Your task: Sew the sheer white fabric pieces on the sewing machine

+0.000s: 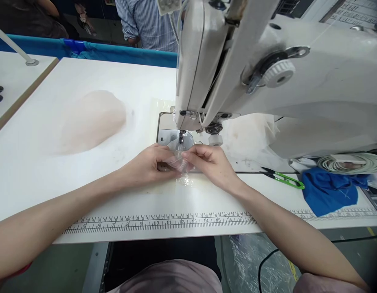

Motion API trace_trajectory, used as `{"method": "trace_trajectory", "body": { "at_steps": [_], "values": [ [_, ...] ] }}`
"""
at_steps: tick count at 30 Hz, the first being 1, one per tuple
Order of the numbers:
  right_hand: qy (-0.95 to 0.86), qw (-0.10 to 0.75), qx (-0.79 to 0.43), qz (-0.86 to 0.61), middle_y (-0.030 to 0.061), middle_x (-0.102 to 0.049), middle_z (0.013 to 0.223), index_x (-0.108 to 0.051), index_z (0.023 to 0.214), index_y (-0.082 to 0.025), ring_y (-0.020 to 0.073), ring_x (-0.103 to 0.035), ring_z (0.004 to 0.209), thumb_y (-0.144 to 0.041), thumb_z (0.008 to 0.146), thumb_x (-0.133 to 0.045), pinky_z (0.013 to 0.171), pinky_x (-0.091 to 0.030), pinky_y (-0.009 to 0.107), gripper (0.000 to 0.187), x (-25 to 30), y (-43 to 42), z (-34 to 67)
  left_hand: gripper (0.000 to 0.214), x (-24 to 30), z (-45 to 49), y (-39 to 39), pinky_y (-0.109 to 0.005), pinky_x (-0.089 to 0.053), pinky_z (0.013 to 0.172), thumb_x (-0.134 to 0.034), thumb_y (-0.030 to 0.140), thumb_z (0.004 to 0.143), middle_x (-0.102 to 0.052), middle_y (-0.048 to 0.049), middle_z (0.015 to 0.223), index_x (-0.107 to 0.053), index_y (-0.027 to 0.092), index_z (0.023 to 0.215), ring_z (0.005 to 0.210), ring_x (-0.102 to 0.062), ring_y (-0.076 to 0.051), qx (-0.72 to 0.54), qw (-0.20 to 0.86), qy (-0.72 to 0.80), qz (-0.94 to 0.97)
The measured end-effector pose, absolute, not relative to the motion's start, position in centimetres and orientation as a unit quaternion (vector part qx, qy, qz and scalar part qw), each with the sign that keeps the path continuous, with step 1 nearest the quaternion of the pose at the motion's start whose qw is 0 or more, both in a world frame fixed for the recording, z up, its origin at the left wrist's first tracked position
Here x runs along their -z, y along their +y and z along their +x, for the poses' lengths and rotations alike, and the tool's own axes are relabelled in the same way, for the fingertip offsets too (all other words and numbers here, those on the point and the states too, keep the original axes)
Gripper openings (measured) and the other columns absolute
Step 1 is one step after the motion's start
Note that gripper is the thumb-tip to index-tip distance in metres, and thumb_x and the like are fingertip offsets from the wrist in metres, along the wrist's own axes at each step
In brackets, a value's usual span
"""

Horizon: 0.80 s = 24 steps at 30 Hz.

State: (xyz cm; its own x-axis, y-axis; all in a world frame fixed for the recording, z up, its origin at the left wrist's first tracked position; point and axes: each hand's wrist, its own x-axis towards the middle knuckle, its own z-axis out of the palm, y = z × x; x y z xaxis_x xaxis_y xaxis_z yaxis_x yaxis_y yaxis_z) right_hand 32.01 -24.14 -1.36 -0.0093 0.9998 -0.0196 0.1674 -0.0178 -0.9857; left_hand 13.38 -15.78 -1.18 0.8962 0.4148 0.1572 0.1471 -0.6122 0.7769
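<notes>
My left hand [150, 165] and my right hand [211, 162] meet just in front of the presser foot [180, 140] of a white sewing machine [268, 73]. Both pinch a small piece of thin, sheer pale fabric [176, 164] between their fingertips. The piece lies on the machine bed right at the needle. Fingers of both hands are curled around its edges.
A pile of sheer pinkish fabric [90, 120] lies on the white table [54, 171] at left. Green-handled snips [286, 179], blue cloth [329, 193] and coiled tape [350, 162] sit at right. A ruler strip [164, 221] runs along the front edge. A person in a striped shirt [148, 20] stands beyond the table.
</notes>
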Motion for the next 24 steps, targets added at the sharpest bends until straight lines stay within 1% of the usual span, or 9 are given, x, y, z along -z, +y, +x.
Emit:
{"method": "trace_trajectory", "body": {
  "at_steps": [6,10,12,16,17,19,21,22,24],
  "values": [
    [-0.529,0.467,-0.469,-0.531,-0.0016,-0.064,0.064,-0.065,0.068,-0.019,0.0126,-0.061,0.063,-0.051,0.082,-0.07,0.064,-0.055,0.027,0.035,1.2,-24.2,31.8,0.018,1.4,13.6,-15.8,-0.033,-0.047,0.079,-0.065,0.029,0.086,-0.065,0.0034,0.065,-0.069,0.02,0.071,0.063,-0.057,-0.011,-0.164,0.421,0.164,0.877],
    [-0.536,0.456,-0.468,-0.534,-0.0008,-0.066,0.065,-0.066,0.066,-0.019,0.013,-0.062,0.064,-0.051,0.085,-0.068,0.066,-0.054,0.028,0.037,1.1,-24.1,32.0,0.014,1.4,13.5,-15.8,-0.034,-0.046,0.081,-0.065,0.028,0.086,-0.064,0.0035,0.067,-0.07,0.021,0.074,0.065,-0.057,-0.011,-0.159,0.415,0.177,0.878],
    [-0.541,0.448,-0.467,-0.537,0.0004,-0.067,0.069,-0.068,0.069,-0.019,0.0134,-0.063,0.067,-0.052,0.088,-0.063,0.068,-0.054,0.028,0.039,1.1,-24.1,32.2,0.015,1.3,13.5,-15.8,-0.034,-0.047,0.08,-0.066,0.029,0.085,-0.064,0.0033,0.066,-0.07,0.021,0.075,0.065,-0.057,-0.012,-0.161,0.413,0.182,0.878],
    [-0.566,0.441,-0.457,-0.526,0.0021,-0.069,0.076,-0.069,0.077,-0.019,0.0136,-0.064,0.073,-0.052,0.097,-0.048,0.073,-0.053,0.028,0.044,0.7,-24.3,32.6,0.016,1.3,13.5,-15.8,-0.033,-0.047,0.075,-0.066,0.032,0.085,-0.065,0.0025,0.067,-0.071,0.02,0.075,0.065,-0.057,-0.012,-0.17,0.411,0.185,0.876],
    [-0.585,0.434,-0.449,-0.517,0.0024,-0.069,0.079,-0.069,0.079,-0.019,0.0141,-0.064,0.075,-0.051,0.096,-0.049,0.073,-0.053,0.029,0.041,0.6,-24.4,32.7,0.015,1.3,13.4,-15.7,-0.032,-0.047,0.075,-0.066,0.032,0.085,-0.066,0.0023,0.068,-0.071,0.021,0.077,0.066,-0.058,-0.012,-0.171,0.413,0.185,0.875],
    [-0.637,0.406,-0.423,-0.501,0.0022,-0.07,0.088,-0.067,0.087,-0.02,0.0156,-0.065,0.082,-0.046,0.089,-0.064,0.076,-0.052,0.03,0.026,0.3,-24.6,32.8,0.015,1.4,13.4,-15.7,-0.032,-0.046,0.074,-0.066,0.032,0.085,-0.066,0.0024,0.068,-0.072,0.021,0.079,0.065,-0.057,-0.012,-0.174,0.418,0.18,0.874],
    [-0.685,0.379,-0.373,-0.498,0.001,-0.069,0.093,-0.065,0.093,-0.021,0.0164,-0.064,0.087,-0.036,0.079,-0.077,0.078,-0.051,0.031,0.025,0.2,-24.9,32.8,0.016,1.5,13.4,-15.7,-0.032,-0.045,0.074,-0.065,0.032,0.086,-0.065,0.0025,0.066,-0.071,0.02,0.077,0.064,-0.057,-0.011,-0.175,0.418,0.175,0.874],
    [-0.703,0.376,-0.341,-0.499,0.0004,-0.068,0.092,-0.064,0.094,-0.021,0.0163,-0.064,0.088,-0.032,0.077,-0.079,0.079,-0.051,0.031,0.025,0.3,-25.0,32.7,0.017,1.5,13.3,-15.7,-0.032,-0.045,0.074,-0.065,0.031,0.086,-0.065,0.0024,0.065,-0.071,0.019,0.076,0.063,-0.056,-0.011,-0.176,0.417,0.174,0.875],
    [-0.722,0.391,-0.28,-0.497,0.0002,-0.068,0.089,-0.065,0.091,-0.022,0.0159,-0.063,0.086,-0.026,0.08,-0.076,0.079,-0.051,0.032,0.016,0.6,-25.0,32.6,0.018,1.5,13.3,-15.7,-0.032,-0.046,0.075,-0.064,0.031,0.087,-0.064,0.0023,0.065,-0.071,0.019,0.075,0.063,-0.056,-0.011,-0.179,0.414,0.178,0.875]
  ]
}}
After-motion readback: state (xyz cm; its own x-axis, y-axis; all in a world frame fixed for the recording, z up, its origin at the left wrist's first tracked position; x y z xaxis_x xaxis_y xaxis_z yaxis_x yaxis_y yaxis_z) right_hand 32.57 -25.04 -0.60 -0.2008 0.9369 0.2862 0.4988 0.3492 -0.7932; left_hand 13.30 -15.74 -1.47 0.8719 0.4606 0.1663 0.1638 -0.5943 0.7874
